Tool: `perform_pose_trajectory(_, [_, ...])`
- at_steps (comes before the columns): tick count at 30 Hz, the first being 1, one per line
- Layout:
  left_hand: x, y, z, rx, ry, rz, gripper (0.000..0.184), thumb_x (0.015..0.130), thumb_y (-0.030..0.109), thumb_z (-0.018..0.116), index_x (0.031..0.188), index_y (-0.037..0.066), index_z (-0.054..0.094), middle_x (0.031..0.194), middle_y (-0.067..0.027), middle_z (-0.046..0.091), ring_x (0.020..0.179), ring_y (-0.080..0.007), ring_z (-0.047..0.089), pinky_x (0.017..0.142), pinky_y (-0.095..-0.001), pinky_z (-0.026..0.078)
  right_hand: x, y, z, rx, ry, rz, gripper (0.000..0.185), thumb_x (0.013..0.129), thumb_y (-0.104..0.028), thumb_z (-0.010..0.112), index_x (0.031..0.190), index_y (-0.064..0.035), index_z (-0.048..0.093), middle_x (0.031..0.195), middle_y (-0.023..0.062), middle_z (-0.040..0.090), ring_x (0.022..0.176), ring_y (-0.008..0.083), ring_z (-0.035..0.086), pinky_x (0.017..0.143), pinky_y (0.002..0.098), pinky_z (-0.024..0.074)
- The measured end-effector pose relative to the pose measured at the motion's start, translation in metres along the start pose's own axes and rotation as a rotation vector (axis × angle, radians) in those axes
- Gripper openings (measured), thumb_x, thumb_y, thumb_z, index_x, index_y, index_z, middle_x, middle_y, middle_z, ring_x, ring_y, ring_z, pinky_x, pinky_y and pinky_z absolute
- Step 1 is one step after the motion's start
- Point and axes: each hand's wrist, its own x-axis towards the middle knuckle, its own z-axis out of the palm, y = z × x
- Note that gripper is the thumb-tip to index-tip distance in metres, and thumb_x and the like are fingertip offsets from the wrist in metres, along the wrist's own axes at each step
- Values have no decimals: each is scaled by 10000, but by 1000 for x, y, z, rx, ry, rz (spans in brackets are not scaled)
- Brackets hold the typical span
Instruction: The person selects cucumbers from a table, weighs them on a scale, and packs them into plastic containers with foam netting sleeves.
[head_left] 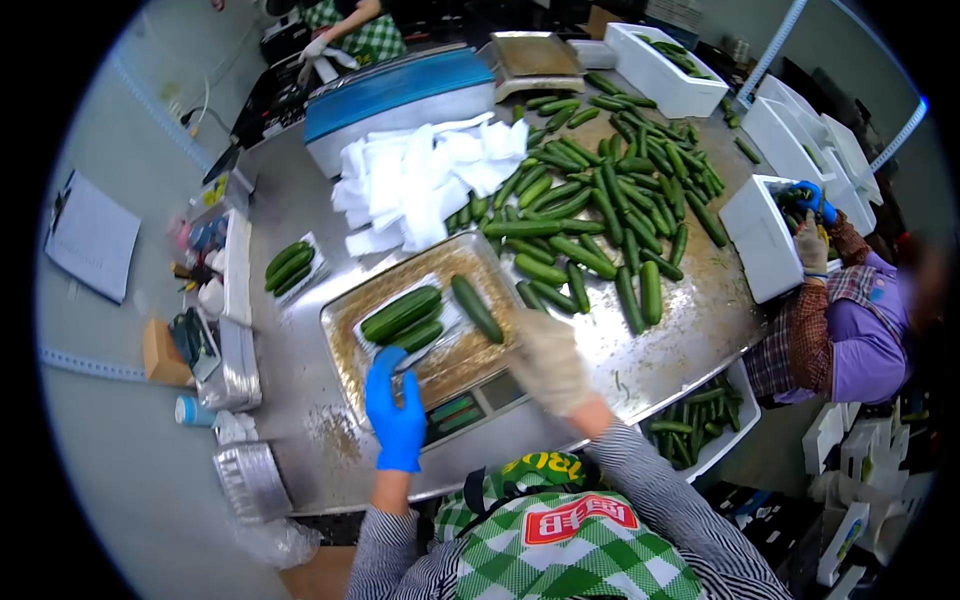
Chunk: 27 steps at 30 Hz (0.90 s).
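A broad, silver metal tabletop (300, 370) is covered on its far right side by a heap of loose green cucumbers (650, 190). A long white box with a blue lid (400, 95) is set farther back, fronted by a pile of soft-looking white strips (405, 185). Reach past the shallow, tan-floored metal tray (455, 262) is hemmed in by strips and heap. Of the 2 hands, the blue-gloved left hand (393, 405) is held with thumb and fingers parted; the cream-gloved right hand (548, 365) is blurred, and whether anything is gripped cannot be told. In the tray, plump dark green cucumbers (400, 315) are laid together on a white sheet (450, 315); moderate weight, stiffness and smooth, perhaps slippery, bruisable skin may be expected. Beside them, 1 lone dark green cucumber (477, 309) would best be grasped around its middle.
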Motion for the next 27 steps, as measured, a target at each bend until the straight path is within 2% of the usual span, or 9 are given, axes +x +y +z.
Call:
perform_pose_trajectory(5, [-24, 41, 56, -241, -158, -361, 242, 923, 42, 606, 1156, -20, 621, 1135, -124, 662, 1055, -202, 619, 938, -326, 473, 47, 13, 54, -444, -80, -44, 481, 849, -194, 605, 1281, -2, 518, 945, 157, 659, 778, 325, 629, 705, 448, 470])
perform_pose_trajectory(7, [-24, 43, 77, -485, -113, -566, 324, 990, 122, 552, 1279, -24, 548, 1201, -113, 628, 1106, -173, 584, 959, -313, 457, 50, 16, 26, -23, -69, 68, 431, 889, -204, 594, 1259, 9, 532, 766, 187, 643, 681, 374, 629, 647, 471, 486])
perform_pose_trajectory(11, [-14, 47, 126, -1099, -13, -961, 390, 1019, 281, 522, 1286, -3, 520, 1185, -107, 618, 1053, -192, 593, 941, -333, 466, 22, 34, -17, 373, -89, -13, 279, 893, -176, 592, 1126, -24, 621, 757, 197, 644, 690, 372, 641, 615, 464, 494])
perform_pose_trajectory(15, [4, 91, 159, -882, -127, -974, 236, 968, 207, 595, 1120, 27, 578, 996, -89, 644, 909, -179, 624, 796, -332, 521, 17, 111, -34, 103, -94, -134, 155, 875, -145, 616, 972, -42, 681, 814, 185, 669, 685, 366, 633, 628, 435, 510])
perform_pose_trajectory(17, [7, 103, 174, -881, -173, -1009, 186, 948, 176, 607, 1051, 25, 571, 908, -98, 647, 781, -182, 634, 695, -317, 522, 50, 142, -36, 194, 174, 184, 208, 827, -125, 644, 1020, -48, 659, 803, 172, 643, 758, 353, 637, 679, 430, 510])
perform_pose_trajectory(21, [7, 113, 194, -826, -273, -1129, 183, 934, 172, 635, 1002, 7, 592, 853, -84, 643, 714, -164, 615, 645, -295, 498, 121, 202, -23, -121, 74, 100, 467, 786, -145, 684, 1225, -63, 547, 1036, 143, 609, 970, 325, 606, 828, 439, 479])
perform_pose_trajectory(22, [11, 120, 199, -802, -279, -1155, 185, 933, 171, 637, 1000, 4, 595, 849, -83, 642, 710, -162, 611, 643, -294, 497, 137, 208, -19, -94, -14, 86, 516, 780, -143, 698, 1260, -66, 524, 1006, 157, 601, 912, 342, 610, 810, 452, 491])
perform_pose_trajectory(25, [19, 124, 218, -781, -296, -1213, 207, 930, 169, 639, 1040, 0, 593, 858, -79, 639, 690, -156, 593, 631, -295, 491, 162, 227, 0, -136, -190, 30, 460, 799, -193, 708, 1222, -66, 581, 969, 157, 597, 924, 346, 614, 823, 452, 493])
perform_pose_trajectory(27, [26, 121, 226, -774, -297, -1238, 226, 931, 169, 636, 1076, 3, 583, 875, -76, 636, 696, -155, 591, 629, -296, 490, 167, 236, 1, 72, -186, 261, 367, 889, -244, 626, 1201, -52, 600, 1018, 200, 631, 945, 364, 631, 847, 458, 498])
